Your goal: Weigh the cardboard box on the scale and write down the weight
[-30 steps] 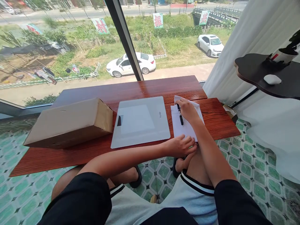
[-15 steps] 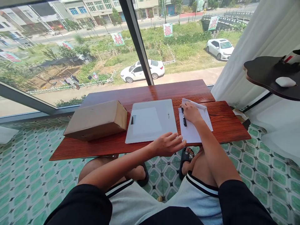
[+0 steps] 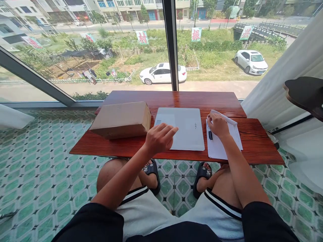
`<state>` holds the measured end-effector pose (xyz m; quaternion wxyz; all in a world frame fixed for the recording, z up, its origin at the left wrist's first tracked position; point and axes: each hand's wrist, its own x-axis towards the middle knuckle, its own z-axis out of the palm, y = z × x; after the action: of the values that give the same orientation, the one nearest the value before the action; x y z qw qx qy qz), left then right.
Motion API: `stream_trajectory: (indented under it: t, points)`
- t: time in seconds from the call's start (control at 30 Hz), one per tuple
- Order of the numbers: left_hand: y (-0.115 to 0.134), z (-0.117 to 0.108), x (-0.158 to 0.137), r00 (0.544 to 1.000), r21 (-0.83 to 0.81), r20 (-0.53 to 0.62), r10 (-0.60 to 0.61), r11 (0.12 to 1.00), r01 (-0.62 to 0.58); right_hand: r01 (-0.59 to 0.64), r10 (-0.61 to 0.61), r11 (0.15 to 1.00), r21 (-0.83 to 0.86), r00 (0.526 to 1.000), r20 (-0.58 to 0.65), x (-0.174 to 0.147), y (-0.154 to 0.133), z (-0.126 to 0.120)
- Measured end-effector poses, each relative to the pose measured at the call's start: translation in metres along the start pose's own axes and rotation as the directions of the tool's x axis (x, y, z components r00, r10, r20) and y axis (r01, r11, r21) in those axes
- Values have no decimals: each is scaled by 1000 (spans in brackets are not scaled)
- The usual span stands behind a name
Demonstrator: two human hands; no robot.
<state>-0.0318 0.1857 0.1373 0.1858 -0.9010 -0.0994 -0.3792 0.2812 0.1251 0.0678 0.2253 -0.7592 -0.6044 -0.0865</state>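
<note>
A pale, flat slab (image 3: 188, 134), shaped like a closed laptop with a small dark logo, lies mid-table. My left hand (image 3: 161, 138) hovers over its near left corner, fingers loosely bent and nothing visible in them. Right of the slab is a stack of white paper (image 3: 217, 150) with a raised or folded far edge. My right hand (image 3: 218, 125) rests on these sheets, fingers curled around the upper end of a black-capped pen (image 3: 210, 135). The pen's cap points toward me; its other end is partly covered by the fingers.
A closed brown cardboard box (image 3: 118, 121) stands at the left of the red-brown wooden table (image 3: 174, 99). Behind it, a window frame post (image 3: 171, 50) rises before the glass. A white curtain (image 3: 280, 74) and a dark shelf (image 3: 306, 94) are at right.
My left hand has moved left and up, from the slab's near right corner to its near left, its fingers more bent. My right hand stays on the paper by the pen. The view has turned.
</note>
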Motion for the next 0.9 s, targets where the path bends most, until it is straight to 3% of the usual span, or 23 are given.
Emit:
stream_trajectory:
  t: [0.17, 0.37, 0.67, 0.8, 0.9]
  points:
    - [-14, 2, -14, 976, 56, 0, -219, 974, 219, 17, -18, 999, -31, 999, -34, 1, 0, 5]
    - [-31, 1, -29, 894, 54, 69, -443, 896, 440, 47, -49, 998, -51, 998, -38, -1, 9, 11]
    - [-29, 6, -37, 882, 2, 159, -443, 894, 448, -31, 46, 992, 126, 993, -111, -6, 19, 9]
    - [-35, -2, -37, 883, -19, 107, -456, 887, 461, -26, 46, 988, 154, 991, -128, -6, 4, 6]
    - [-43, -11, -39, 859, -28, 57, -509, 859, 511, -2, 24, 984, 176, 992, -124, -6, -16, 5]
